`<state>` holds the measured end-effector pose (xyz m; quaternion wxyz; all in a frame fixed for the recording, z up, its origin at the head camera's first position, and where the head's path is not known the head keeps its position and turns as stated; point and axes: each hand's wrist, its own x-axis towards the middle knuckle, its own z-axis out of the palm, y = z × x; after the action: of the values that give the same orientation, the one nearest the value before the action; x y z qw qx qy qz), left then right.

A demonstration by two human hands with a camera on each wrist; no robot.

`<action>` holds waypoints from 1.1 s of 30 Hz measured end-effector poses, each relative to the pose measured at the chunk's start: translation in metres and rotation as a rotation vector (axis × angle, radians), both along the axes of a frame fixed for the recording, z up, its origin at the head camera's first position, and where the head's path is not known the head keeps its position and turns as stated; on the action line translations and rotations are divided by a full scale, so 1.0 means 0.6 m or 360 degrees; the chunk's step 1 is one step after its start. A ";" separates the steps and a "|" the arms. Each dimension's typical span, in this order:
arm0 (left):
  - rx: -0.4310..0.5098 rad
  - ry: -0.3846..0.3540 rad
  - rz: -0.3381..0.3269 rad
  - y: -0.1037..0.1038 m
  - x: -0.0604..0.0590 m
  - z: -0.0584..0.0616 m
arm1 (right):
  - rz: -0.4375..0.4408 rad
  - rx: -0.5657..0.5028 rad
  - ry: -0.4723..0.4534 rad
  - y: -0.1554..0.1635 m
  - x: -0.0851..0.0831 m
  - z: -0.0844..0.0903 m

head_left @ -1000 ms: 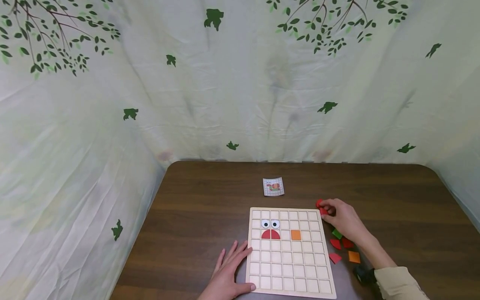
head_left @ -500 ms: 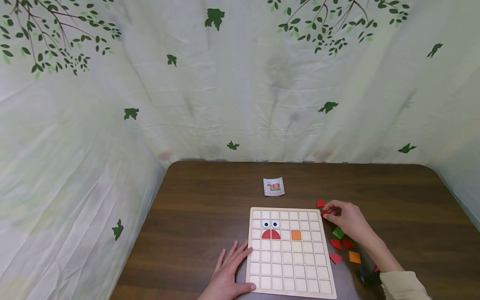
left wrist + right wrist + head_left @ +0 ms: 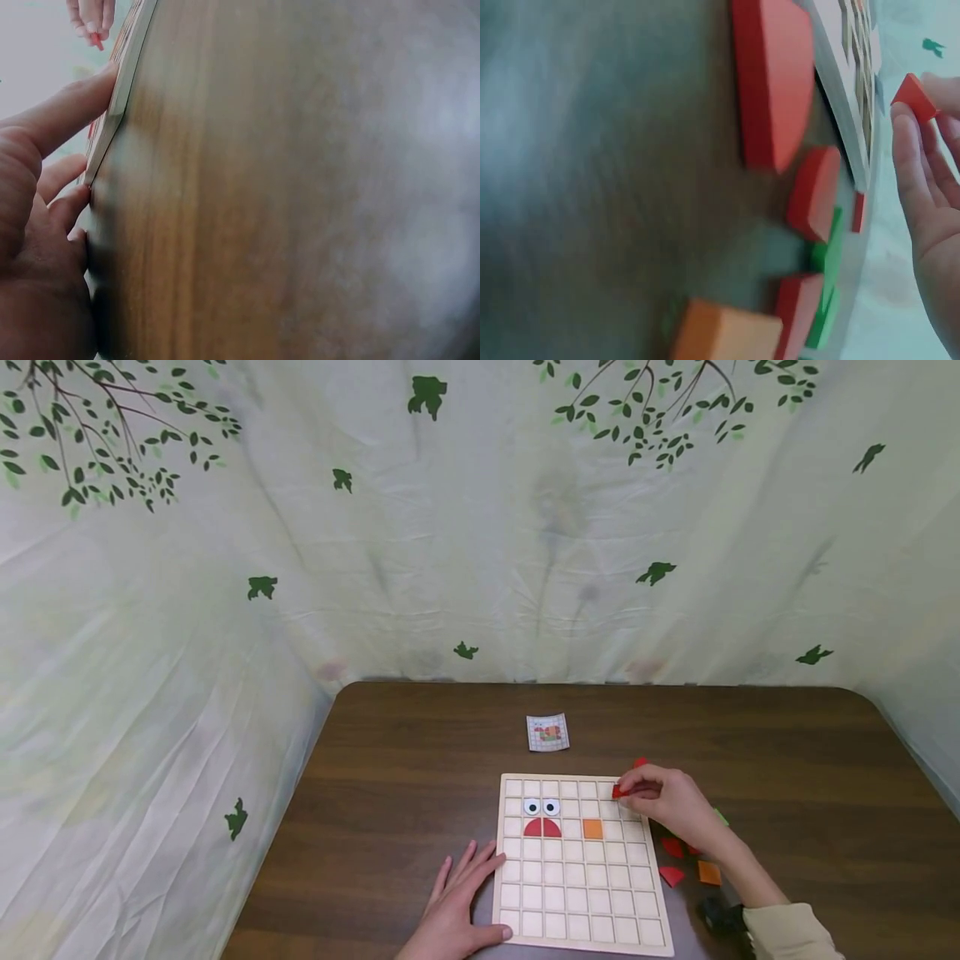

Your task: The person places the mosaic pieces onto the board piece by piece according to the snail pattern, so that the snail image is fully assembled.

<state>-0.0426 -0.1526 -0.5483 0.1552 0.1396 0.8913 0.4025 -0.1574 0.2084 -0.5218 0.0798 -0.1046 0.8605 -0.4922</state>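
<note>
Red piece (image 3: 617, 791) sits pinched in the fingertips of my right hand (image 3: 667, 803), over the top right squares of the wooden grid board (image 3: 577, 935). My left hand (image 3: 456, 910) lies flat with straight fingers on the table (image 3: 390, 793), thumb against the board's near left edge. On the board I see two googly eyes (image 3: 541, 807), a red semicircle (image 3: 542, 828) and an orange square (image 3: 592, 829). The pattern card (image 3: 547, 732) beyond carries print too small to read.
</note>
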 end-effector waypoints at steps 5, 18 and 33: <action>-0.0001 -0.0001 0.0001 0.001 0.000 0.001 | 0.0005 -0.0008 -0.0005 -0.017 0.003 -0.004; 0.0066 0.0126 -0.0013 -0.003 0.002 -0.007 | 0.0105 -0.0174 0.0037 -0.060 0.004 -0.011; 0.0059 0.0079 -0.0005 -0.002 0.002 -0.002 | 0.0245 0.0082 0.0068 -0.099 0.010 -0.002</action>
<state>-0.0416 -0.1536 -0.5493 0.1309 0.1538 0.8870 0.4152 -0.1511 0.1490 -0.5231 0.1017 -0.1789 0.8638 -0.4598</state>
